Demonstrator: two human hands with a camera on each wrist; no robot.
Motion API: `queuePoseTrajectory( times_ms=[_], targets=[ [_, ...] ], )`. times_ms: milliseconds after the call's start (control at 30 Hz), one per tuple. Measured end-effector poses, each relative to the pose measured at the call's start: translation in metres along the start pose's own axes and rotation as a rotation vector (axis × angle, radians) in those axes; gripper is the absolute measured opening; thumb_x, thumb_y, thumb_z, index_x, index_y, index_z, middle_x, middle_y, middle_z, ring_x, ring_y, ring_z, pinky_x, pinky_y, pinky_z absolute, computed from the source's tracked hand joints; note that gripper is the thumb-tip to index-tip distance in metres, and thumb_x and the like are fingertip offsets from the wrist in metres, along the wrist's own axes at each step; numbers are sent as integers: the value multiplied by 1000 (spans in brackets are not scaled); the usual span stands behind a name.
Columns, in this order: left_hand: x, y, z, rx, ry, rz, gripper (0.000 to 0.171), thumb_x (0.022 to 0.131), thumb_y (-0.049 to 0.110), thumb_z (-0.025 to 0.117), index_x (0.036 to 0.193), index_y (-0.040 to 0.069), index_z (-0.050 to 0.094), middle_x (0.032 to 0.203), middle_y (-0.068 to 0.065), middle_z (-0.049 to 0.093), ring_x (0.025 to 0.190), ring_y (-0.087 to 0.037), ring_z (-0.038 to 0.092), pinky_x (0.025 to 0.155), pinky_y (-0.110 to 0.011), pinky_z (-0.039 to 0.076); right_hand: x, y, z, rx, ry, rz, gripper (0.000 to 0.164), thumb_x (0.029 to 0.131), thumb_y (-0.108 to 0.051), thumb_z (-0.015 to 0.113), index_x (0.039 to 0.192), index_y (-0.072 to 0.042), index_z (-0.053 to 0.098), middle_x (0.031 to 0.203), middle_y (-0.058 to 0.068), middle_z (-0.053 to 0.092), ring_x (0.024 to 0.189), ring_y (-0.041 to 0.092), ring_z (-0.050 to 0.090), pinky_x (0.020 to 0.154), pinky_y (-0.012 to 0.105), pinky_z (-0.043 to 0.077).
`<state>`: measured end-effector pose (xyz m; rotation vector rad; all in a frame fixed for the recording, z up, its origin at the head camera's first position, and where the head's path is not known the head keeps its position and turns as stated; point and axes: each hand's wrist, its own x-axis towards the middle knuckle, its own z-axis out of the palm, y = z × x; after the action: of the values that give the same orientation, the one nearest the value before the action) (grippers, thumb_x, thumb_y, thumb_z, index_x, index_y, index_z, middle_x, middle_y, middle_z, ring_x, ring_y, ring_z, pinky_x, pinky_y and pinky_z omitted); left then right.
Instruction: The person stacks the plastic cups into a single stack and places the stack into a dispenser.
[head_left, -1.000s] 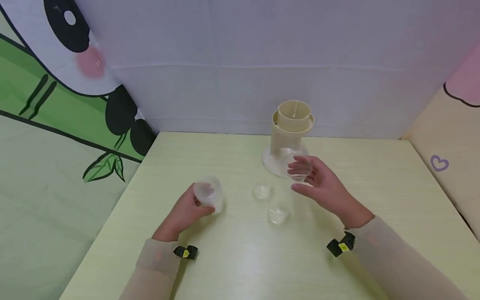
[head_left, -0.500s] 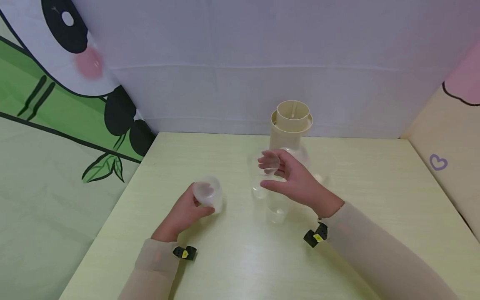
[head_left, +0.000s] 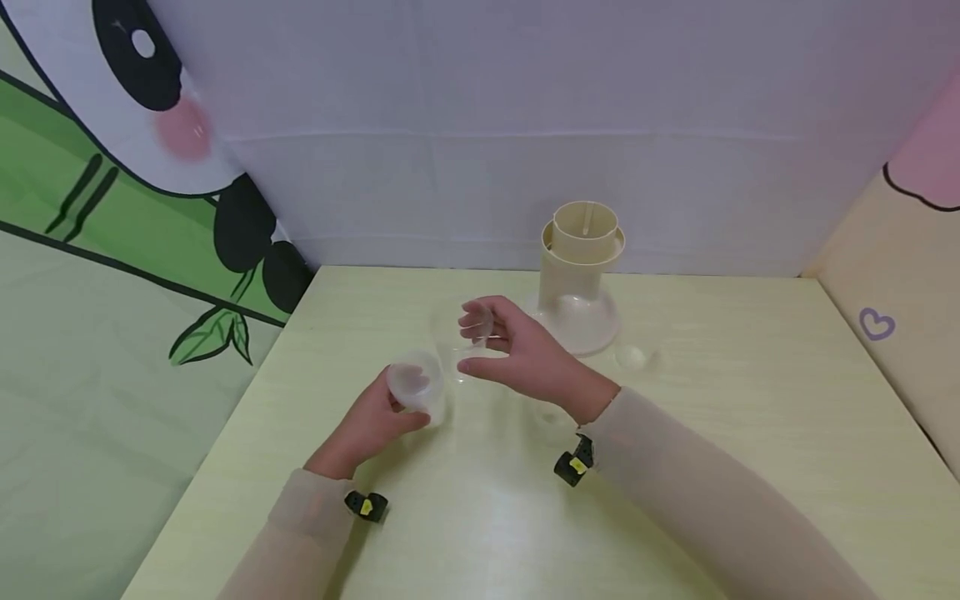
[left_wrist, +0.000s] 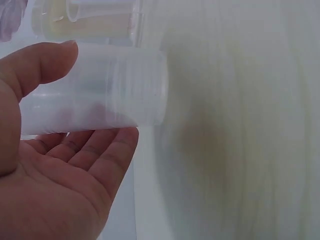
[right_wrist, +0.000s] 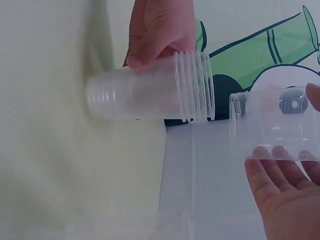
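My left hand (head_left: 367, 429) holds a stack of nested clear plastic cups (head_left: 411, 379) upright just over the table, left of centre. In the left wrist view its thumb lies on one side of the stack (left_wrist: 95, 90) and the fingers on the other. My right hand (head_left: 517, 354) holds a single clear plastic cup (head_left: 446, 325) between thumb and fingers, close beside the stack. The right wrist view shows that cup (right_wrist: 267, 125) raised past the rims of the stack (right_wrist: 150, 90), with a gap between them. Another clear cup (head_left: 551, 417) stands under my right wrist, partly hidden.
A cream cylindrical holder (head_left: 572, 279) with an inner tube stands on a clear round base (head_left: 592, 329) near the table's back edge. To its right lies a small clear piece (head_left: 632, 358), its kind unclear. A pale cloth wall (head_left: 480, 200) rises behind the table.
My right hand has carried its clear cup leftward from in front of the cream holder to beside the stack. The left hand and its stack have stayed in place.
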<state>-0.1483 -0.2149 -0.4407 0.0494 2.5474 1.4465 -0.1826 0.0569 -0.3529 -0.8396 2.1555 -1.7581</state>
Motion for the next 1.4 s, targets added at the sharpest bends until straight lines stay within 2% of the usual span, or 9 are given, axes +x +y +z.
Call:
queuePoseTrajectory(
  times_ms=[133, 367, 633, 833, 1133, 1400],
  targets=[
    [0, -1, -1, 24, -8, 0, 74, 87, 7, 82, 148, 6, 39, 146, -15, 51, 134, -36, 49, 112, -57, 40, 6, 2, 11, 16, -4, 7, 65, 92, -17, 80, 146, -12, 44, 140, 3, 56, 129, 16, 56, 111, 30, 43],
    [2, -3, -1, 21, -13, 49, 71, 89, 5, 79, 147, 2, 39, 143, -17, 52, 131, -36, 51, 111, -56, 42, 18, 1, 26, 28, 10, -14, 64, 93, -17, 79, 147, -13, 45, 139, 3, 57, 128, 15, 56, 110, 30, 44],
    [1, -7, -1, 13, -31, 55, 72, 90, 6, 79, 149, 4, 37, 147, -16, 49, 133, -36, 50, 112, -57, 41, 25, -5, 42, 38, 25, -6, 65, 94, -20, 78, 148, -12, 43, 140, 5, 56, 130, 20, 56, 111, 30, 43],
    [1, -9, -1, -4, -35, 91, 74, 91, 5, 77, 152, 5, 36, 149, -15, 49, 133, -35, 50, 112, -56, 41, 27, -6, 50, 0, 7, -13, 64, 94, -19, 77, 148, -12, 43, 139, 2, 56, 130, 19, 56, 110, 29, 43],
    [0, -9, 3, -34, -28, 73, 74, 90, 5, 78, 152, 6, 36, 150, -14, 47, 134, -34, 49, 113, -54, 40, 28, 4, 53, 0, 2, 5, 64, 94, -18, 78, 147, -11, 44, 139, 4, 56, 130, 24, 56, 110, 29, 43],
    [0, -8, 3, -50, -14, 53, 85, 87, 10, 83, 155, 13, 32, 155, -9, 42, 140, -34, 44, 114, -53, 38, 30, 8, 56, 6, -5, 17, 64, 94, -19, 77, 148, -11, 44, 140, 6, 56, 132, 24, 55, 111, 30, 42]
  ],
)
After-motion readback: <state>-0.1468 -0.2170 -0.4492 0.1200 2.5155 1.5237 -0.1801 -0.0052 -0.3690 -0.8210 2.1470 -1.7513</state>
